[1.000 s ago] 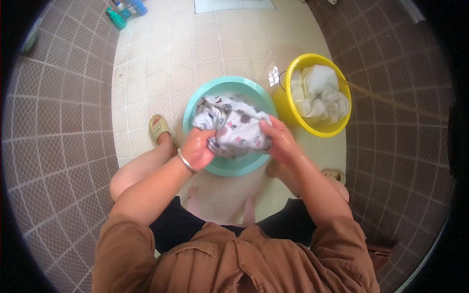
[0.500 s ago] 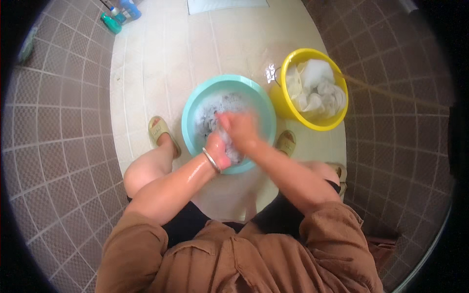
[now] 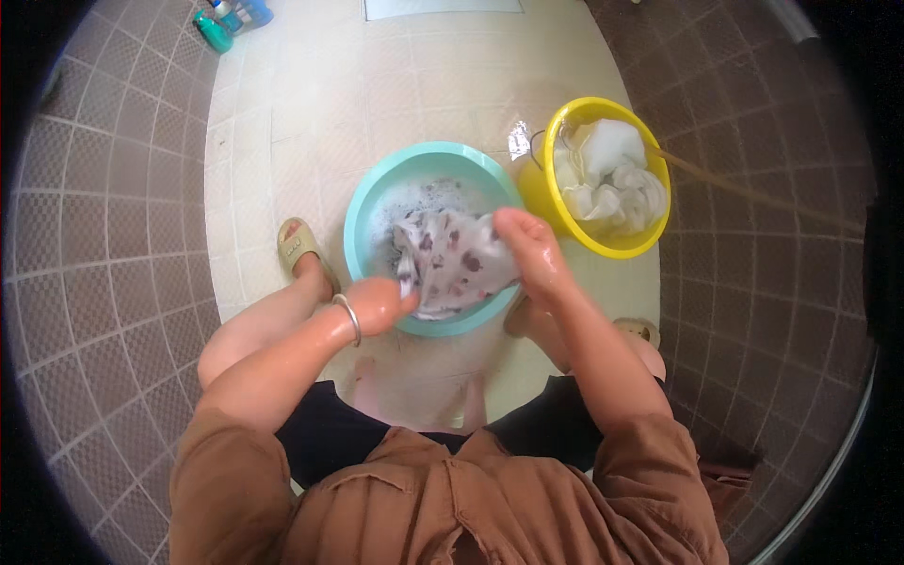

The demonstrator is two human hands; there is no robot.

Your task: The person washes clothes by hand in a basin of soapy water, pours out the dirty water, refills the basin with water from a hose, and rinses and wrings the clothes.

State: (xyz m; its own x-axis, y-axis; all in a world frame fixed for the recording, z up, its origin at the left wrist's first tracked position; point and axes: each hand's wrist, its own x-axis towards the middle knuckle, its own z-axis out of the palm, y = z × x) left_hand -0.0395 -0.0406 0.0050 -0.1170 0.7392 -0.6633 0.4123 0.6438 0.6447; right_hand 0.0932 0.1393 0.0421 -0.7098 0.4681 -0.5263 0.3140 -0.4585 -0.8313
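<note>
Bent forward in a brown shirt (image 3: 377, 508) and dark shorts (image 3: 330, 433), with wet forearms, above a pale tiled floor (image 3: 311, 122). Grasping, with the left hand (image 3: 377, 306) and a silvery bracelet (image 3: 349, 318) on that wrist, the near-left end of a white cloth (image 3: 457, 259) printed with dark and pink spots. Clamping the same cloth's right end between thumb and fingers of the right hand (image 3: 534, 252), at the right rim of a turquoise basin (image 3: 433, 153). Spread between both hands over the basin's near half – above sudsy water (image 3: 405, 198). Worn on the left foot, out from the basin's left rim: a tan slipper (image 3: 298, 243). Near the floor's right edge, just beyond the basin's right rim: a yellow bucket (image 3: 546, 202) filled with white fabric (image 3: 617, 184). Farthest off – at the floor's far left corner, a green bottle (image 3: 215, 33) beside blue containers (image 3: 252, 11); at its far edge, a pale mat-like rectangle (image 3: 443, 8).
</note>
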